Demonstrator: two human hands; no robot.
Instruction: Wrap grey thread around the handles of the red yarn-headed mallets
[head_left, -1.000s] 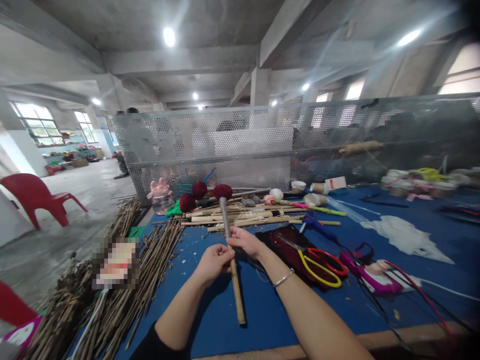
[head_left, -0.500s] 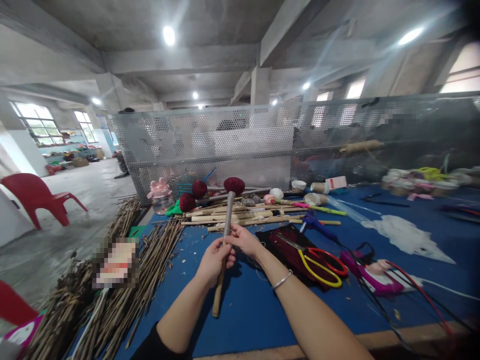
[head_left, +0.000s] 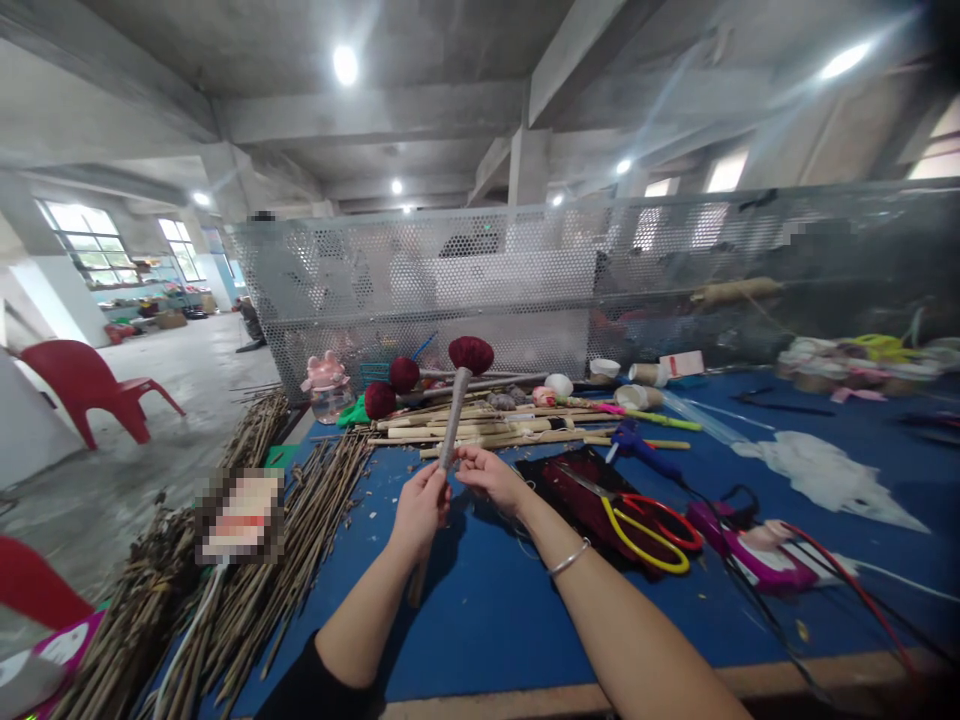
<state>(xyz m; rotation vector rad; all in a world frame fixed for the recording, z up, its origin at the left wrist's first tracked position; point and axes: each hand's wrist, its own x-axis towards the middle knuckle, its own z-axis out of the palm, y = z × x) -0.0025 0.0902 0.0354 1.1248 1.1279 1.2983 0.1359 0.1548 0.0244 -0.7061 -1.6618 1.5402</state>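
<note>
My left hand (head_left: 420, 508) is closed around a wooden stick (head_left: 417, 585) whose upper part is wrapped in grey material (head_left: 454, 415). A dark red, rounded fabric head (head_left: 471, 355) tops the stick, which leans slightly to the right. Just right of the wrapped part, my right hand (head_left: 489, 478) has its thumb and fingers pinched together; what sits between them is too small to make out. Scissors (head_left: 637, 530) with one yellow and one red handle lie right of my hands, on dark red cloth (head_left: 585, 500).
Thin dry twigs (head_left: 292, 560) are heaped along the left of the blue table (head_left: 480, 640). Similar red-headed sticks (head_left: 405, 375) and bare sticks (head_left: 487, 435) lie ahead. A blue glue gun (head_left: 645, 450), white plastic (head_left: 832, 475) and a purple device (head_left: 757, 560) with cables occupy the right.
The stick's head has risen a little and its lower end has swung left. My right fingers have come off the stick to its right side; the left hand keeps its hold.
</note>
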